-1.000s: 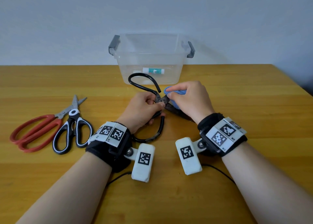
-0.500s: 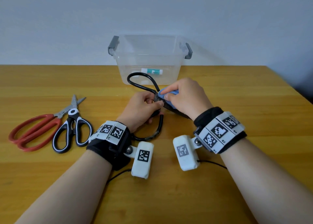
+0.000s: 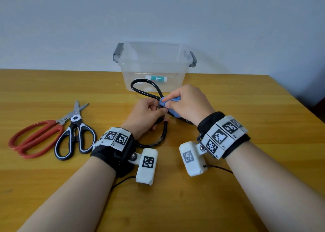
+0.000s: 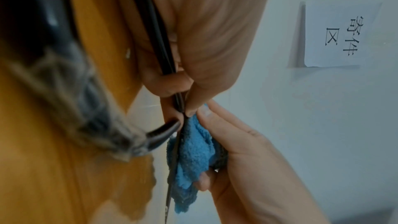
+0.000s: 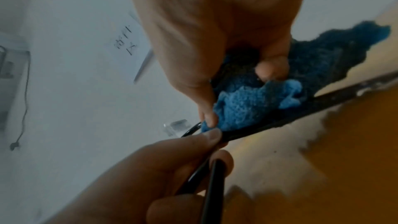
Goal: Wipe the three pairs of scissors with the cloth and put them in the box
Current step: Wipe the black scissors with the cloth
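Three pairs of scissors show on the wooden table [image 3: 246, 187], and one clear plastic box [image 3: 154, 68] stands at its far edge against the wall, with two grey latches and a small white-and-teal tube [image 3: 156, 78] lying inside. The black scissors [image 3: 140, 89] are held up just in front of the box, one big loop handle reaching toward its near wall, the other loop low by the left wrist. The left hand [image 3: 146, 116] has its fingers and thumb curled round them near the pivot, thumb tip pinching the metal. The right hand [image 3: 189, 105] touches it from the right, fingers and thumb closed on the one blue cloth [image 3: 169, 104], which is bunched against the blade just past the pivot; the wrist views show the cloth folded over the dark blade edge. The red-handled scissors [image 3: 33, 140] and the black-and-white scissors [image 3: 75, 138] lie side by side, touching, well to the left of the hands, blades pointing away. Bare tabletop lies between that pair and the box, and to the right of the hands as far as the table's right edge. A paper sign [image 4: 340, 31] hangs on the wall.
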The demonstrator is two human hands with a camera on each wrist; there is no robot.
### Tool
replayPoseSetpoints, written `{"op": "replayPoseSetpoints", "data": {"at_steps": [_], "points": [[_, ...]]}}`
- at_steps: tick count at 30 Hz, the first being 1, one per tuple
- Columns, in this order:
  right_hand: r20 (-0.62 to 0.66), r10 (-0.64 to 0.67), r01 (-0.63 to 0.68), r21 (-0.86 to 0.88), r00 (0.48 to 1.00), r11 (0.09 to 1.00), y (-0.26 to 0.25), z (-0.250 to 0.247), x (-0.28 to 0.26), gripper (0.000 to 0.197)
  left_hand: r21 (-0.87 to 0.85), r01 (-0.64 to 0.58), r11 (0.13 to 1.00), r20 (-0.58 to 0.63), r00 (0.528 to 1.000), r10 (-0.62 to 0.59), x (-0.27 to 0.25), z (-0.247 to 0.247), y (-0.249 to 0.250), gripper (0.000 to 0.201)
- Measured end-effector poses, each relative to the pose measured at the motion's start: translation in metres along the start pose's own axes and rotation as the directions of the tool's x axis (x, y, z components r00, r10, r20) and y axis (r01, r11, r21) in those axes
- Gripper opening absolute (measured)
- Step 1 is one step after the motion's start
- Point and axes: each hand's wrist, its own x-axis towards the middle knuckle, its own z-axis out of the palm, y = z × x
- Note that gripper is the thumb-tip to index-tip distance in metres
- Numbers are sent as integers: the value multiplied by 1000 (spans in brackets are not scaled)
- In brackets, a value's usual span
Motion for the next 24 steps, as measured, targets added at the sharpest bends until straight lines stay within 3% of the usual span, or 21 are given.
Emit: {"op": "replayPoseSetpoints", "data": {"at_steps": [3, 9, 12, 15, 21, 24], "points": [[-79, 16, -21, -60, 997, 998, 2, -2, 5, 15, -40, 7, 999, -16, 1000, -7, 4, 0, -7, 41], [-153, 72, -82, -64, 986, 995, 4, -19, 13, 13, -53, 35, 998, -17, 999, -36, 6, 0, -7, 38], [-9, 12, -11, 147, 1000, 989, -7, -22, 8, 13, -51, 39, 998, -22, 999, -41, 3, 0, -3, 34], [107, -11, 0, 106, 994, 994, -13, -10, 4, 11, -44, 60, 997, -10, 998, -60, 0, 1, 1, 17], [-124, 62, -73, -90, 990, 993, -1, -6, 20, 9, -82, 20, 996, 1, 1000, -20, 5, 0, -9, 39], [-148, 75, -89, -87, 986, 992, 5, -13, 28, 10, -85, 37, 996, -3, 999, -38, 6, 0, -9, 39]]}}
